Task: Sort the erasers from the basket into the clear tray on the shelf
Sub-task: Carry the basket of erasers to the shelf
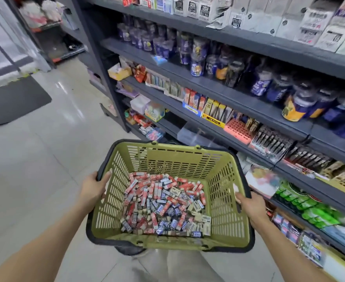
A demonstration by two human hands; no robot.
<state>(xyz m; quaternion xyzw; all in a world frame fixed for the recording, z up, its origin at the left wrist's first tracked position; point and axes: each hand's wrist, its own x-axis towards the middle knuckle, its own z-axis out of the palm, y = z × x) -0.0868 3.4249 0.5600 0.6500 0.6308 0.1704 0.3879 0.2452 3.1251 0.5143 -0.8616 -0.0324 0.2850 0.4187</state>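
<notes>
The basket (167,159) of erasers (163,202) is gripped at its side rims by left hand (94,188) and right hand (251,206); it is best kept level toward the clear tray (196,135) ahead.

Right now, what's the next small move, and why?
Probably set the basket down: left hand and right hand both grip its rim, so neither can pick erasers, and the clear tray sits just beyond its far rim.

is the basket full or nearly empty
Partly full: erasers cover the bottom of the basket in a low heap, and the slotted walls stand bare well above them.
</notes>
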